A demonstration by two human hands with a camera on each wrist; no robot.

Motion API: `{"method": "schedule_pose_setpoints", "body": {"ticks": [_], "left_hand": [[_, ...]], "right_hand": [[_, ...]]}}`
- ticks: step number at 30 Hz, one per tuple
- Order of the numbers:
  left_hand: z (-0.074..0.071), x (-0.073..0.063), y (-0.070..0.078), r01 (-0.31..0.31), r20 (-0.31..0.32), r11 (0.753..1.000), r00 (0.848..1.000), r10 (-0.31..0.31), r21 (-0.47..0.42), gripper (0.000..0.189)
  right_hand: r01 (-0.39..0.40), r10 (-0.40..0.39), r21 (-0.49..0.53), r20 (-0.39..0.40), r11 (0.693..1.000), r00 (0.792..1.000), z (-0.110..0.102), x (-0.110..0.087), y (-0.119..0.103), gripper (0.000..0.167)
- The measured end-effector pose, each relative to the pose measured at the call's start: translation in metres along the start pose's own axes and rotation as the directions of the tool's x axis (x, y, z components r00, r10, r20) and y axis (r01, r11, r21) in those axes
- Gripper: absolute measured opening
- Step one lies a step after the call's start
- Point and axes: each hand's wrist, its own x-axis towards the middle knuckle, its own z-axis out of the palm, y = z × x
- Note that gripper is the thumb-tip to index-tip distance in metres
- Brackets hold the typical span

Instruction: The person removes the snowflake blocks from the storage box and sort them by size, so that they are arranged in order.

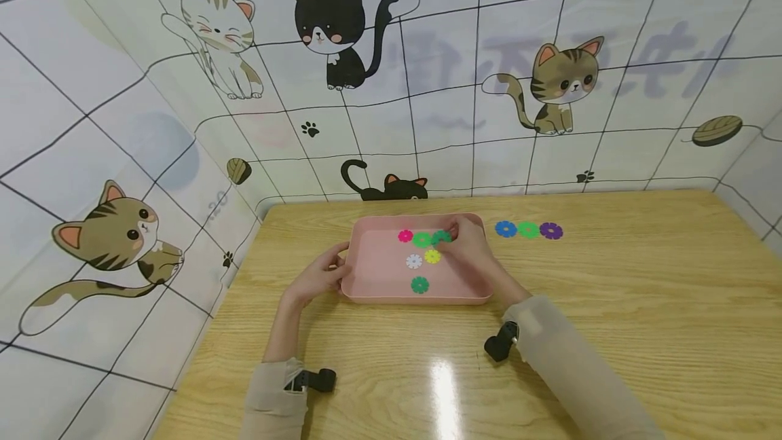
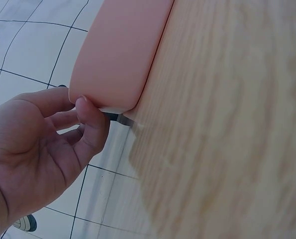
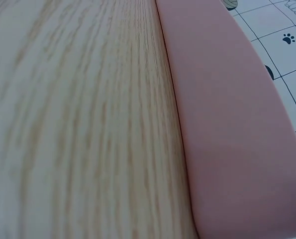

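A pink tray (image 1: 379, 270) lies on the wooden table, its side wall (image 2: 123, 55) filling much of the left wrist view. My left hand (image 1: 319, 276) holds the tray's left side, thumb and fingers at the near corner. Over the tray's right part, my right hand (image 1: 467, 244) pinches a green snowflake disc (image 1: 441, 237). Close beside that disc is a light green one (image 1: 422, 240), with a pink disc (image 1: 406, 236) to its left. Nearer me are a yellow disc (image 1: 432, 257), a white disc (image 1: 414, 261) and a dark green disc (image 1: 419, 284).
Right of the tray, a blue disc (image 1: 506, 229), a light green disc (image 1: 528, 229) and a purple disc (image 1: 551, 231) form a row on the table (image 1: 611, 318). A tiled wall (image 1: 452, 114) with cat pictures rises behind the table and at its left.
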Motion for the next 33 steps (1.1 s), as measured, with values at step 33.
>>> {"method": "schedule_pose_setpoints", "body": {"ticks": [33], "left_hand": [[-0.001, 0.000, -0.001, -0.003, -0.014, 1.000, 1.000, 0.003, 0.030, 0.057]], "right_hand": [[0.108, -0.119, 0.424, -0.002, 0.899, 0.993, -0.032, -0.025, -0.004, 0.028]]}}
